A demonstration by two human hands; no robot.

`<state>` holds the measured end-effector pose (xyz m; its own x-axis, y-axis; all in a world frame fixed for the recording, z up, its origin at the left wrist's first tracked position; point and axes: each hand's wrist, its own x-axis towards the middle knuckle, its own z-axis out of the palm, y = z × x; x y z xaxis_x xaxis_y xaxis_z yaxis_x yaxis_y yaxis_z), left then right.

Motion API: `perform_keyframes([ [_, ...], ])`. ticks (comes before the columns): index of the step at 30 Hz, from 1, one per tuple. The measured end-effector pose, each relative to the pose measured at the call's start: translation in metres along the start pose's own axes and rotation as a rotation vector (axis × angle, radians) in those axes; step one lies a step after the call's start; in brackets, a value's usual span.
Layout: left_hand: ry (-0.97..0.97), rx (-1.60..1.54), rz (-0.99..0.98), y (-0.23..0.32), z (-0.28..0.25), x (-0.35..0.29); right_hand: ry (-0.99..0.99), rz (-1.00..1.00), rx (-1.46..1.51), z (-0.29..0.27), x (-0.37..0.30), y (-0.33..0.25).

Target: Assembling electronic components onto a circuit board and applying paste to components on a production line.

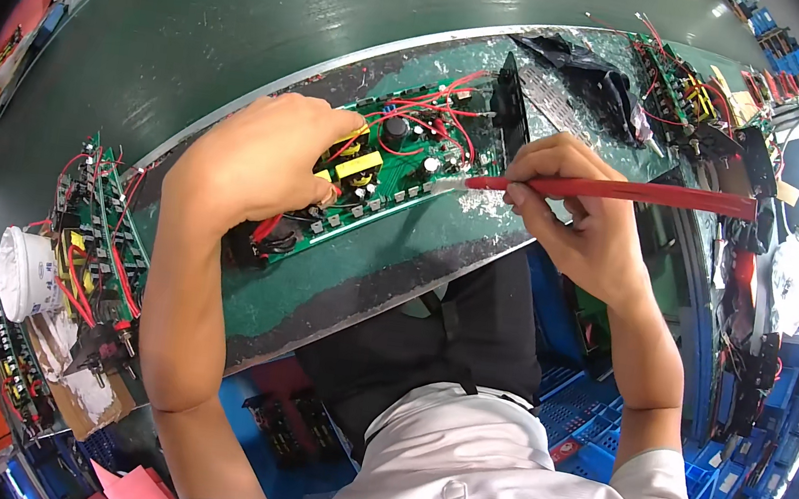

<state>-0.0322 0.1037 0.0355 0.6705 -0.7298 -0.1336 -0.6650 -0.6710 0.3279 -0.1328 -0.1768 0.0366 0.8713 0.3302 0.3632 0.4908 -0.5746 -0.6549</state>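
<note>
A long green circuit board lies on the bench in front of me. It carries yellow-wrapped transformers, capacitors, red wires and a row of small parts along its near edge. My left hand is over the board's left part, its thumb and fingers gripping around the transformers. In my right hand is a long flat red stick with a whitish tip, pinched between thumb and fingers. That tip is at the board's near edge, close to a white-topped capacitor. A black end plate stands at the board's right end.
More wired boards lie at the left and far right. A white tub stands at the left beside white-smeared cardboard. Black plastic sheeting lies behind my right hand. A wide green belt surface runs beyond the bench.
</note>
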Motion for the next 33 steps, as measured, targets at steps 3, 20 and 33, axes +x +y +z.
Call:
perform_keyframes([
  [3, 0.053, 0.018, 0.015, -0.001, 0.003, -0.002, 0.048, 0.025, 0.041, 0.001, -0.003, -0.001],
  [20, -0.115, 0.047, -0.102, 0.009, -0.007, 0.002, 0.046, -0.099, -0.021, 0.016, 0.0, -0.005],
  [33, -0.122, 0.093, -0.087, 0.006, -0.004, 0.003, 0.111, -0.074, 0.063, 0.029, 0.0, -0.014],
])
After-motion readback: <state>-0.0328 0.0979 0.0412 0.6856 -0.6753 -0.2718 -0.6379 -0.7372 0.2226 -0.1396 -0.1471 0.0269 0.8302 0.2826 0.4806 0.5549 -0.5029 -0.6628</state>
